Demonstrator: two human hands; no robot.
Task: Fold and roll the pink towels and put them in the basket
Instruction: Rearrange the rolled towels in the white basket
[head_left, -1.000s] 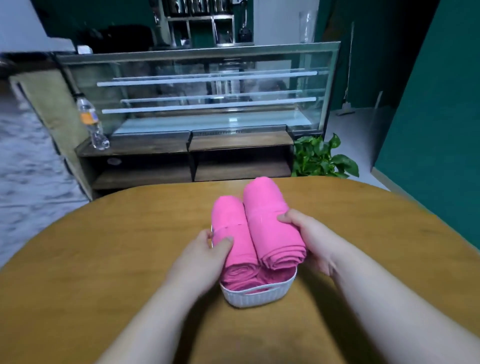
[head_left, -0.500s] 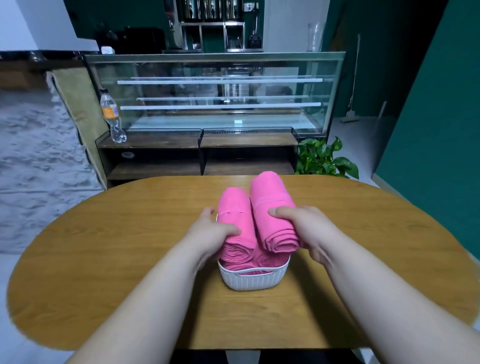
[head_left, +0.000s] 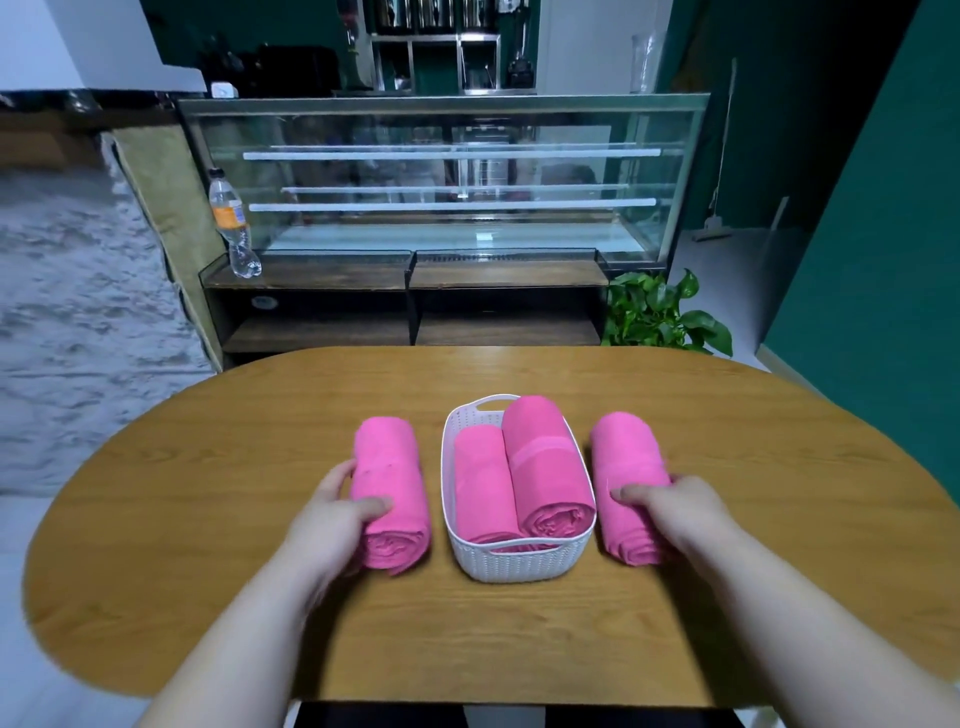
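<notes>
Two rolled pink towels (head_left: 389, 478) have left our white woven basket (head_left: 514, 564); left hand (head_left: 332, 525) and right hand (head_left: 670, 514) grip them on the wooden worktop (head_left: 208, 493), needing repacking.

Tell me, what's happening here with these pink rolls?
A person is packing rolled pink towels into a white basket on a table. A slim roll and a fatter roll lie in it side by side. The left hand grips a third roll lying left of the basket; the right hand grips a fourth roll on its right.

Seemingly 2 towels (head_left: 545, 467) in basket (head_left: 511, 564), 2 beside
</notes>
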